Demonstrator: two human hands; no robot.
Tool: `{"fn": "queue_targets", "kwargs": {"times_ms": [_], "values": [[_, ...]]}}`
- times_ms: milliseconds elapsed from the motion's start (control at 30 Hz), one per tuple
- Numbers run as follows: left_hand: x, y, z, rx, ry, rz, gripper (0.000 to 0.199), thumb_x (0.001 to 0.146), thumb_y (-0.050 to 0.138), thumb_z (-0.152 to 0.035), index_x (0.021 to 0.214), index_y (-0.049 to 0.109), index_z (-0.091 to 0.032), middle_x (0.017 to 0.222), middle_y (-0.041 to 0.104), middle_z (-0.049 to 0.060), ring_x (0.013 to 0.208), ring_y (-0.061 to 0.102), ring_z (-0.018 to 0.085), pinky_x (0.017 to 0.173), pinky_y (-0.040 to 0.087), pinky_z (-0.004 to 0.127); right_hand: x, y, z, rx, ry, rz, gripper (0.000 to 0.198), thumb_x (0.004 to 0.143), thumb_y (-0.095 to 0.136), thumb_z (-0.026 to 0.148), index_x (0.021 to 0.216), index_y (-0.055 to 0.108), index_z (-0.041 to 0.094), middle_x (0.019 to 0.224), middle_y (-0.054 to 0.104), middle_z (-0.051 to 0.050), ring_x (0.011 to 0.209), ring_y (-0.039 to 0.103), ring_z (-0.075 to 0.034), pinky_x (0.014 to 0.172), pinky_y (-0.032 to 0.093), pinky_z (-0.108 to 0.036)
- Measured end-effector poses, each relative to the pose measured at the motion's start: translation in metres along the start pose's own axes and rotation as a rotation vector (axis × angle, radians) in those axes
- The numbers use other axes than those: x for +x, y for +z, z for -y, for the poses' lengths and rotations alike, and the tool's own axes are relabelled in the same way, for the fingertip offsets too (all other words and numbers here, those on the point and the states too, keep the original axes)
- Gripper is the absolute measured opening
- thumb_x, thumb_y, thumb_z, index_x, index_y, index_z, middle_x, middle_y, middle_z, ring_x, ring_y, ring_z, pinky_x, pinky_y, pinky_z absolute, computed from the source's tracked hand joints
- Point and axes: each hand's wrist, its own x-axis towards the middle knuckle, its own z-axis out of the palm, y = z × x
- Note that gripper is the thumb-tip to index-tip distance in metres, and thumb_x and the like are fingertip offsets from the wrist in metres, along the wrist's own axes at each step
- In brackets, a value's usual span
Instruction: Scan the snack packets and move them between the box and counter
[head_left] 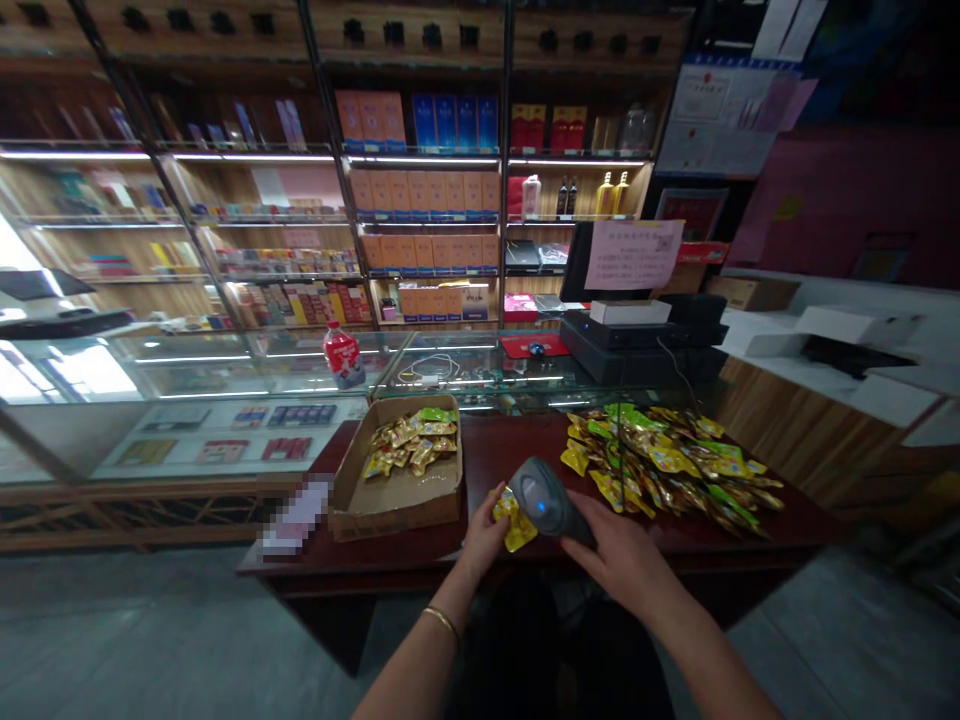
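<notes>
My left hand is closed on a small yellow snack packet, held just above the near edge of the table. In my right hand is a grey barcode scanner with a small blue light, its head over the packet and partly covering it. To the left stands a shallow cardboard box with several similar packets at its far side. On the right, a large heap of yellow, brown and green packets lies on the dark red table.
Beyond the table runs a glass display counter, bearing a red drink bottle, a white cable, a mouse and a monitor with a paper sheet. A pixelated patch covers the table's left edge. Stocked shelves line the wall.
</notes>
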Motion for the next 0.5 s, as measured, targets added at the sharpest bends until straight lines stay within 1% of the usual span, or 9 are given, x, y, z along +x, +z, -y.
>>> {"fn": "queue_targets", "kwargs": {"times_ms": [33, 67, 100, 133, 167, 233, 333, 433, 500], "values": [[0.000, 0.000, 0.001, -0.061, -0.011, 0.019, 0.065, 0.073, 0.080, -0.030, 0.133, 0.062, -0.016, 0.126, 0.069, 0.013, 0.114, 0.066, 0.028, 0.099, 0.053, 0.039, 0.004, 0.009, -0.006, 0.180, 0.073, 0.038, 0.038, 0.090, 0.064, 0.033, 0.126, 0.063, 0.025, 0.115, 0.073, -0.007, 0.102, 0.071, -0.026, 0.087, 0.053, -0.036], [-0.001, 0.000, 0.002, -0.128, -0.016, 0.032, 0.067, 0.073, 0.080, -0.032, 0.135, 0.061, -0.016, 0.129, 0.067, 0.013, 0.117, 0.065, 0.028, 0.100, 0.053, 0.040, 0.008, 0.018, -0.013, 0.358, 0.146, 0.085, 0.032, 0.090, 0.064, 0.039, 0.118, 0.066, 0.024, 0.101, 0.075, -0.005, 0.087, 0.073, -0.022, 0.077, 0.054, -0.031], [-0.002, 0.000, 0.003, -0.186, -0.019, 0.035, 0.069, 0.073, 0.080, -0.033, 0.137, 0.060, -0.017, 0.133, 0.066, 0.013, 0.119, 0.064, 0.029, 0.101, 0.052, 0.040, 0.012, 0.028, -0.023, 0.519, 0.216, 0.127, 0.029, 0.090, 0.064, 0.044, 0.108, 0.067, 0.022, 0.084, 0.074, -0.001, 0.069, 0.071, -0.018, 0.065, 0.052, -0.027], [-0.003, -0.001, 0.005, -0.232, -0.023, 0.032, 0.071, 0.072, 0.081, -0.033, 0.138, 0.059, -0.019, 0.135, 0.064, 0.012, 0.120, 0.063, 0.029, 0.102, 0.051, 0.041, 0.015, 0.038, -0.034, 0.635, 0.269, 0.156, 0.031, 0.089, 0.063, 0.050, 0.099, 0.067, 0.021, 0.070, 0.068, 0.003, 0.053, 0.064, -0.014, 0.054, 0.047, -0.024], [-0.004, -0.001, 0.007, -0.260, -0.033, 0.023, 0.072, 0.071, 0.082, -0.033, 0.138, 0.059, -0.020, 0.137, 0.064, 0.011, 0.121, 0.063, 0.029, 0.103, 0.051, 0.041, 0.018, 0.047, -0.046, 0.711, 0.302, 0.171, 0.035, 0.087, 0.063, 0.055, 0.092, 0.065, 0.020, 0.063, 0.064, 0.006, 0.044, 0.058, -0.011, 0.048, 0.043, -0.022], [-0.004, 0.000, 0.009, -0.268, -0.075, 0.002, 0.070, 0.069, 0.083, -0.032, 0.135, 0.062, -0.021, 0.135, 0.065, 0.010, 0.121, 0.063, 0.029, 0.104, 0.050, 0.041, 0.021, 0.062, -0.071, 0.807, 0.328, 0.174, 0.043, 0.083, 0.064, 0.063, 0.085, 0.060, 0.020, 0.060, 0.061, 0.007, 0.039, 0.053, -0.009, 0.045, 0.041, -0.022], [0.009, 0.003, 0.006, -0.237, -0.092, -0.016, 0.065, 0.070, 0.082, -0.032, 0.131, 0.065, -0.019, 0.131, 0.068, 0.011, 0.119, 0.065, 0.028, 0.106, 0.049, 0.040, 0.023, 0.076, -0.106, 0.955, 0.365, 0.143, 0.048, 0.076, 0.068, 0.066, 0.080, 0.058, 0.020, 0.059, 0.059, 0.006, 0.037, 0.052, -0.008, 0.045, 0.044, -0.023], [0.046, 0.019, -0.009, -0.221, 0.025, -0.001, 0.075, 0.071, 0.081, -0.026, 0.141, 0.056, -0.019, 0.129, 0.068, 0.011, 0.112, 0.067, 0.025, 0.103, 0.051, 0.040, 0.018, 0.085, -0.131, 1.069, 0.396, 0.102, 0.049, 0.071, 0.073, 0.065, 0.075, 0.058, 0.018, 0.055, 0.058, 0.005, 0.036, 0.051, -0.009, 0.041, 0.041, -0.022], [0.083, 0.041, -0.022, -0.236, 0.119, 0.027, 0.084, 0.070, 0.080, -0.019, 0.148, 0.047, -0.022, 0.127, 0.068, 0.011, 0.108, 0.069, 0.023, 0.100, 0.053, 0.039, 0.013, 0.091, -0.142, 1.131, 0.418, 0.072, 0.050, 0.070, 0.075, 0.066, 0.075, 0.059, 0.018, 0.055, 0.058, 0.004, 0.036, 0.051, -0.009, 0.038, 0.039, -0.021]]}}
